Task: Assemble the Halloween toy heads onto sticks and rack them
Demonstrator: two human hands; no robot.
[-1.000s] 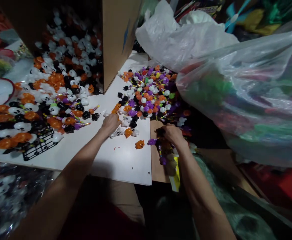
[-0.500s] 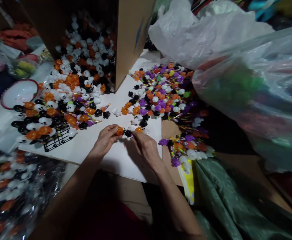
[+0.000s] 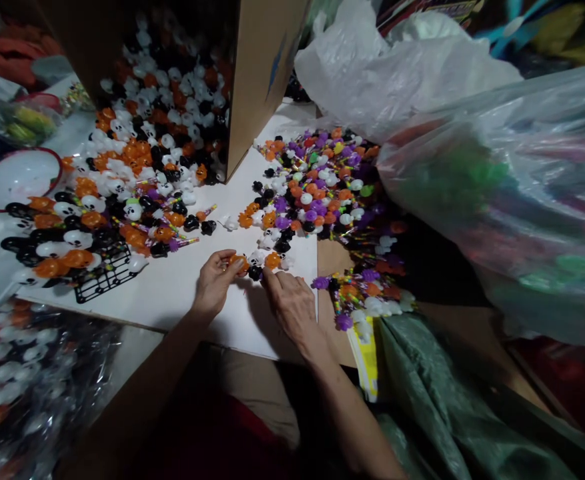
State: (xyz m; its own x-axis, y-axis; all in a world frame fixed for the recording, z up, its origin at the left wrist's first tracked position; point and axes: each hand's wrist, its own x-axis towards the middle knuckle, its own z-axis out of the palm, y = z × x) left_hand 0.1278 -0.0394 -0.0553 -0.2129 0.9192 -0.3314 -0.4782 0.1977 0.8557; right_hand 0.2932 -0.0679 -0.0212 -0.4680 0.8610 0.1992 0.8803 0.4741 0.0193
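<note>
Your left hand (image 3: 215, 283): fingers curled, gripping an orange pumpkin toy (image 3: 237, 261) between thumb and fingertips, above the front part of the white table (image 3: 172, 290). Your right hand (image 3: 289, 307): fingers reaching forward, tips against a small black toy (image 3: 255, 273) just beside the pumpkin; you cannot tell from this view whether they grip it. Ahead of your hands: a spread of ghost, pumpkin and purple toys on striped sticks (image 3: 317, 193), running off the table's right side onto a brown cardboard sheet (image 3: 329, 263). To your left: a larger heap of white ghost, orange pumpkin and black toys (image 3: 137, 213), partly inside an open cardboard box (image 3: 267, 73), with a black wire rack (image 3: 105, 277) at its front edge. Further left: a white bowl with a red rim (image 3: 18, 179). Lower left: a transparent bag of ghost and pumpkin toys (image 3: 27, 380). To your right: a bulging transparent plastic bag (image 3: 492, 200) with colored contents, a white plastic bag (image 3: 387, 73) behind it, a yellow packet (image 3: 365, 360), and a green tarp (image 3: 437, 393).
</note>
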